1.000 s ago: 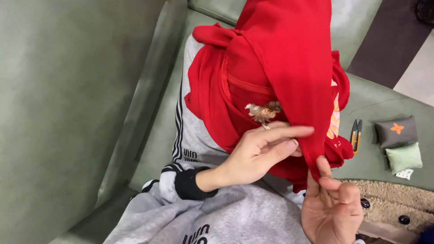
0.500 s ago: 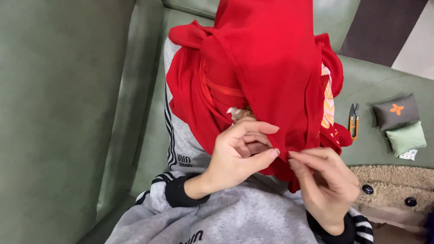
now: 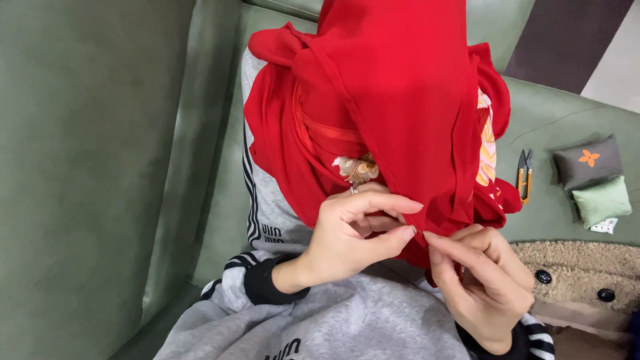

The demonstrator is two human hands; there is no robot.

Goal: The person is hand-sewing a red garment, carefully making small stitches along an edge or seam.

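A bright red cloth garment (image 3: 390, 113) lies bunched over my lap on a green sofa. A patch of patterned orange and white fabric (image 3: 487, 150) shows at its right side. My left hand (image 3: 350, 240) pinches the lower hem of the red cloth between thumb and fingers; a ring sits on one finger. My right hand (image 3: 483, 283) meets it from the right, fingertips pinching the same hem edge right beside the left thumb. Whether a needle is held is too small to tell.
The green leather sofa (image 3: 107, 167) fills the left. On its seat to the right lie small thread snips (image 3: 525, 173), a grey cushion with an orange flower (image 3: 588, 161) and a pale green cushion (image 3: 601, 200). A beige fuzzy item with dark buttons (image 3: 573, 270) sits lower right.
My right hand has risen from below the cloth to the hem and now pinches it beside my left hand. My left fingers have curled onto the hem. The view has shifted slightly.
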